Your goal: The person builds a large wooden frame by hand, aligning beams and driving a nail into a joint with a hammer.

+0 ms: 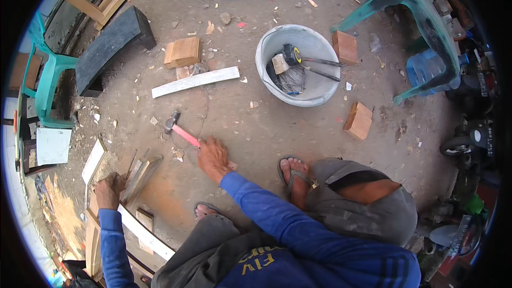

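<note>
My right hand (214, 158) is closed round the pink handle of a hammer (185, 135). The dark metal head of the hammer points away to the left, low over the dirt floor. On the left, my left hand (109, 189) is closed at the end of a wooden piece (142, 177) with thin dark rods beside it. What its fingers hold is hidden. A white-faced strip of wood (145, 234) runs below that hand toward my left foot. Another white board (94, 161) stands just beyond it.
A grey tub (298, 97) holds a tape measure and tools. Wooden blocks (183, 52) and a white plank (195, 81) lie ahead. Green plastic chairs (60, 64), a black bench-like piece (114, 42) and a blue water bottle (425, 69) stand around the floor.
</note>
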A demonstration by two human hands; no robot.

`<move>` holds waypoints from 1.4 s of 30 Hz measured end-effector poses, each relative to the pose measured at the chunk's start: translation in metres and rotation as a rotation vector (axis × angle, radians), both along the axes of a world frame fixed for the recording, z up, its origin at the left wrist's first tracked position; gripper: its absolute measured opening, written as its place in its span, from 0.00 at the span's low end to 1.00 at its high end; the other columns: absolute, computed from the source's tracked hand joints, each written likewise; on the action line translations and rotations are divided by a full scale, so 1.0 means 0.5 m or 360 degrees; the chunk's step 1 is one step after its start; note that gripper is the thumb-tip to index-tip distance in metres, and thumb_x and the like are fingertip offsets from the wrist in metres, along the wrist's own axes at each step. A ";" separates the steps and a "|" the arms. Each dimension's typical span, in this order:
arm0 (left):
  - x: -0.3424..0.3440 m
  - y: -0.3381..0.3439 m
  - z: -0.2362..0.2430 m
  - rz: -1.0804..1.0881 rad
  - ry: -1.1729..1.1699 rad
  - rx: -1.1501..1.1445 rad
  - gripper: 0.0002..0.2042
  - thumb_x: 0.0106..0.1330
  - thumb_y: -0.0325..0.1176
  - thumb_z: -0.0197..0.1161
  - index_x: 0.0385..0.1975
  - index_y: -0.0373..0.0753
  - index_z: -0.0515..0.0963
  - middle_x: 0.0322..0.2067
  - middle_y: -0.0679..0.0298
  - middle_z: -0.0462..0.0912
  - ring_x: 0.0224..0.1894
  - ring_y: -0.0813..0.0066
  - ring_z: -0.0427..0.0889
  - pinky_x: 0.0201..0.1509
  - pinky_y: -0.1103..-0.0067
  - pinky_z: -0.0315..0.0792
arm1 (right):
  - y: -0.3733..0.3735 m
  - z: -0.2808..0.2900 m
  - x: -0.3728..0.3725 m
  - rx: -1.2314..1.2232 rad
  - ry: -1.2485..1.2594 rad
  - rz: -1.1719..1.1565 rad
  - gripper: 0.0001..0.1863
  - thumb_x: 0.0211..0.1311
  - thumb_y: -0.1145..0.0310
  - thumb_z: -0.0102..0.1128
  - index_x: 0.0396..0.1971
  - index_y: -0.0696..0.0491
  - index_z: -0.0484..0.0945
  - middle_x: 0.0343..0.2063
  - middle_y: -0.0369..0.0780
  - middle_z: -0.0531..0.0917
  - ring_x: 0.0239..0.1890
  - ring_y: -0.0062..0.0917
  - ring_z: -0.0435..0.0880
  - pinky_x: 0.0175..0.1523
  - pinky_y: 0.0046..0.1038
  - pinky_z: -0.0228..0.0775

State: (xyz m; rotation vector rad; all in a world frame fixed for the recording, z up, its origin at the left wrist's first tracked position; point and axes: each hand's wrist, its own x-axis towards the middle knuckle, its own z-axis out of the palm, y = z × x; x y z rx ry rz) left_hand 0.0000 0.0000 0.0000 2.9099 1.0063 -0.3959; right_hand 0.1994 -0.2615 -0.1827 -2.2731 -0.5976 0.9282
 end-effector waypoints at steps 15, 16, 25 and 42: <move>0.615 -0.425 0.119 -0.0372 -0.0684 -0.1682 0.10 0.74 0.33 0.60 0.39 0.29 0.79 0.27 0.62 0.82 0.30 0.76 0.85 0.35 0.79 0.79 | -0.031 -0.048 0.024 0.0083 -0.0380 -0.0130 0.19 0.59 0.68 0.60 0.51 0.49 0.79 0.48 0.46 0.74 0.54 0.44 0.73 0.53 0.47 0.68; 0.664 -0.448 0.120 -0.0274 -0.0666 -0.1864 0.12 0.74 0.34 0.61 0.40 0.28 0.79 0.28 0.65 0.82 0.32 0.78 0.85 0.36 0.79 0.80 | -0.024 -0.022 0.009 0.0118 -0.0309 -0.0171 0.20 0.59 0.68 0.59 0.53 0.49 0.78 0.48 0.46 0.74 0.54 0.44 0.73 0.53 0.48 0.68; 0.749 -0.274 -0.076 0.0045 -0.0746 -0.1902 0.36 0.69 0.56 0.62 0.72 0.43 0.63 0.66 0.57 0.72 0.64 0.60 0.75 0.63 0.68 0.72 | 0.012 0.215 -0.050 0.0264 -0.0579 0.0303 0.12 0.53 0.65 0.63 0.33 0.56 0.86 0.42 0.47 0.84 0.52 0.44 0.81 0.57 0.50 0.69; 0.506 0.128 -0.172 0.0555 -0.0082 -0.1532 0.34 0.69 0.54 0.63 0.73 0.50 0.63 0.66 0.59 0.72 0.67 0.57 0.73 0.66 0.65 0.66 | -1.392 0.365 0.003 -0.0519 0.0371 -0.2010 0.28 0.66 0.43 0.60 0.53 0.51 0.77 0.36 0.39 0.82 0.31 0.24 0.82 0.38 0.27 0.78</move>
